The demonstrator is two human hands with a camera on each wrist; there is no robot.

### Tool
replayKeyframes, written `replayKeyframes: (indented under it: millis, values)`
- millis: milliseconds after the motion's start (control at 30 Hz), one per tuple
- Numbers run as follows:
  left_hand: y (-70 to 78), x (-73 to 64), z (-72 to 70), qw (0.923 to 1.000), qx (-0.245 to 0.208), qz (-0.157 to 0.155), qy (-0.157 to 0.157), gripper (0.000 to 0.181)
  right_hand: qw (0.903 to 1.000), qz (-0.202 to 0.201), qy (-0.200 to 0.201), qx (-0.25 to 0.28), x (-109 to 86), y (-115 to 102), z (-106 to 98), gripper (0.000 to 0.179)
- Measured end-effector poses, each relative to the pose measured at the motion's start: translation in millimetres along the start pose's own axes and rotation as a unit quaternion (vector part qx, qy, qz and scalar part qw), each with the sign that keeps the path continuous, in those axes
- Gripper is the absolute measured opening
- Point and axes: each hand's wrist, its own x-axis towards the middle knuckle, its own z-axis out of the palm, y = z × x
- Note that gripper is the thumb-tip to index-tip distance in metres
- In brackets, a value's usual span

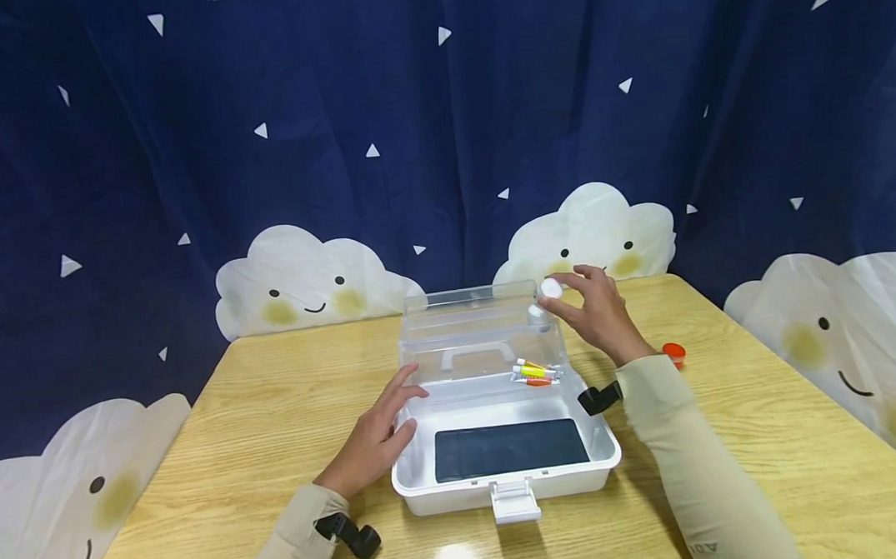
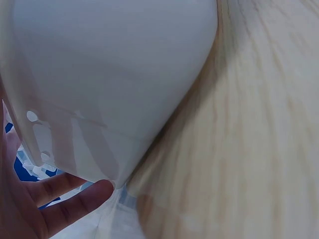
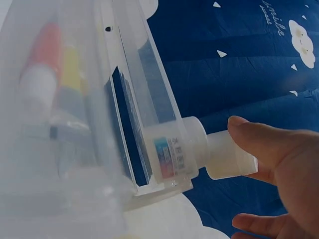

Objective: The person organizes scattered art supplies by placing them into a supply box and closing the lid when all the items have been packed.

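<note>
My right hand (image 1: 600,319) pinches a small white jar (image 1: 551,288) between thumb and fingers, over the back right corner of a white storage box (image 1: 420,504). Just below it, a white-capped paint bottle (image 1: 538,314) stands in the raised clear tray (image 1: 461,333); its coloured label (image 3: 169,157) shows in the right wrist view, where the two containers meet end to end. My left hand (image 1: 376,441) rests at the box's left rim, fingers spread and loosely bent. In the left wrist view its fingertips (image 2: 102,190) are right at the white wall.
Several paint tubes (image 1: 535,372) lie together at the box's back right. A dark flat panel (image 1: 511,449) covers much of the box floor. The front latch (image 1: 515,506) hangs down. On the wooden table (image 1: 295,394), a red-lidded pot (image 1: 674,353) stands beyond my right forearm; a curtain (image 1: 323,168) hangs behind.
</note>
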Motion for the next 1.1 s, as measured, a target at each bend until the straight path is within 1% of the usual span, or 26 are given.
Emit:
replayKeyframes:
  millis: [200,533,900,1100]
  values:
    - [0.0,-0.2,-0.3,1.0000,-0.003,-0.005,0.003,0.038,1.0000,-0.006,-0.003,0.000,1.0,-3.0,3.6,0.053]
    - [-0.3,-0.3,0.7,1.0000,-0.003,-0.007,0.005,0.040,0.9995,0.010,-0.025,0.014,0.5,-8.9,6.6,0.054]
    - [1.3,-0.9,0.3,0.9999,-0.003,-0.013,0.001,0.039,0.9995,-0.012,-0.027,0.014,0.0,-12.9,8.6,0.052]
    - [2.1,-1.3,-0.1,0.9999,-0.002,-0.012,0.003,0.038,0.9994,-0.016,-0.026,0.016,0.6,-15.1,11.4,0.052]
